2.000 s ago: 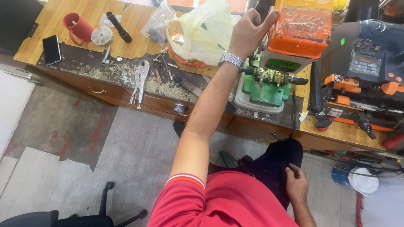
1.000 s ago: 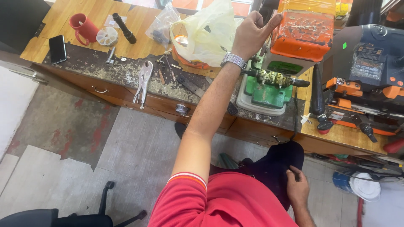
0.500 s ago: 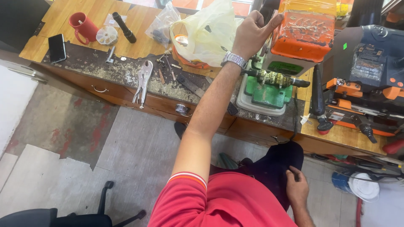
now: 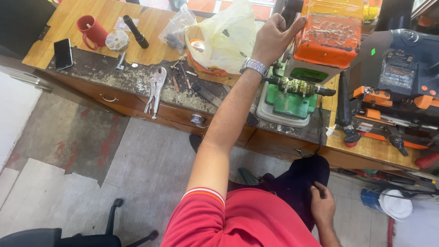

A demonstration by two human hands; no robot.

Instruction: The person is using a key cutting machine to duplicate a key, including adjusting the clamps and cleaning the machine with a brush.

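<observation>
My left hand (image 4: 273,40) is stretched out to the key-cutting machine with the orange cover (image 4: 330,36) and green base (image 4: 288,103). Its fingers are curled around a dark handle (image 4: 287,10) at the cover's left side, and the thumb lies against the orange housing. A metal watch (image 4: 254,66) sits on that wrist. My right hand (image 4: 323,204) rests flat on my dark trouser leg (image 4: 299,178), holding nothing. A brass-coloured cutter shaft (image 4: 297,85) runs across the machine below the cover.
On the wooden bench lie locking pliers (image 4: 155,87), metal filings, a yellow plastic bag (image 4: 228,36), a red mug (image 4: 90,31), a phone (image 4: 63,53) and a black torch (image 4: 136,32). A second dark and orange machine (image 4: 398,87) stands at the right. A chair base (image 4: 114,219) is at the lower left.
</observation>
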